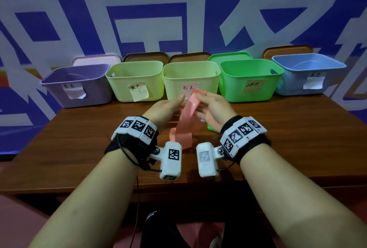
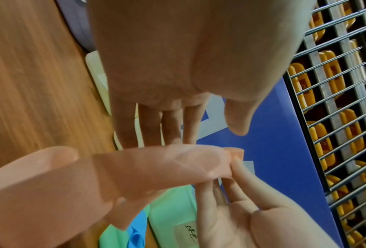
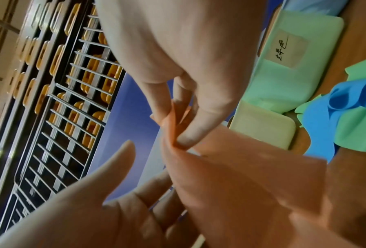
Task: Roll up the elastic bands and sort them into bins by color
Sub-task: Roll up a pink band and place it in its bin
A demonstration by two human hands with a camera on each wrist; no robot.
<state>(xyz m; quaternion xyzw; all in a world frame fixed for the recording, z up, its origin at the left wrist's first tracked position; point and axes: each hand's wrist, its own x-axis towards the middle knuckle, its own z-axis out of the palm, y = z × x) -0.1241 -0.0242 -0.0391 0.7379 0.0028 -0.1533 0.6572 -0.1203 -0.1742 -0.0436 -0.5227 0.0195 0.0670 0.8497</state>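
Starting the roll on the pink band (image 1: 188,117)

Right hand (image 1: 213,109) pinches the top end; left hand (image 1: 165,108) lies slack alongside, so we tuck tight and square

Pink band (image 1: 187,116), semi-transparent. Bins L to R: purple bin (image 1: 79,85), light green bin (image 1: 137,80), pale yellow-green bin (image 1: 174,84), bright green bin (image 1: 250,80), light blue bin (image 1: 309,74). Table (image 1: 288,138) brown woodgrain. Wall (image 1: 178,9) blue w/ white shapes. Blue band (image 3: 317,120) & green band (image 3: 360,130) on table. Wrist units (image 1: 137,128) white w/ blk-wht square markers.
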